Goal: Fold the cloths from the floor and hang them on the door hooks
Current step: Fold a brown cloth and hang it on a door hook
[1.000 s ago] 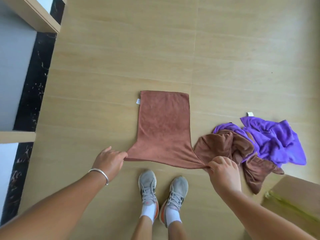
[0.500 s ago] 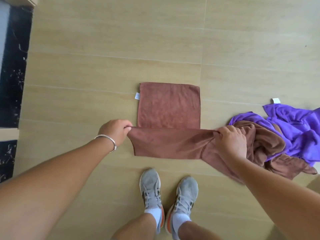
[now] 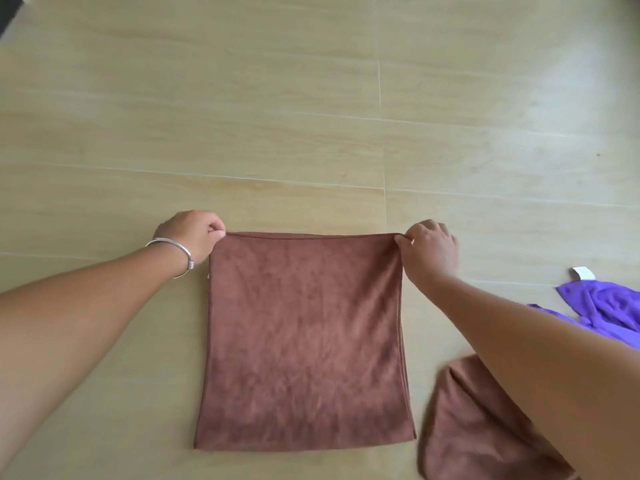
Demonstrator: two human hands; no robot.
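A brown cloth [image 3: 304, 341] lies folded in half on the floor in the middle of the view, forming a near square. My left hand [image 3: 194, 233] pinches its far left corner, and my right hand [image 3: 429, 251] pinches its far right corner, both at the far edge. A second brown cloth [image 3: 464, 420] lies crumpled at the lower right, partly hidden under my right forearm. A purple cloth [image 3: 602, 306] with a white tag sits at the right edge. No door hooks are in view.
The floor [image 3: 311, 116] is light wood-look tile with thin seams. A dark strip [image 3: 7, 15] shows at the top left corner. A silver bracelet [image 3: 173, 254] is on my left wrist.
Both hands have carried the near edge of the brown cloth away from me and laid it on the far edge, folding it in half. The view has moved closer to the floor.
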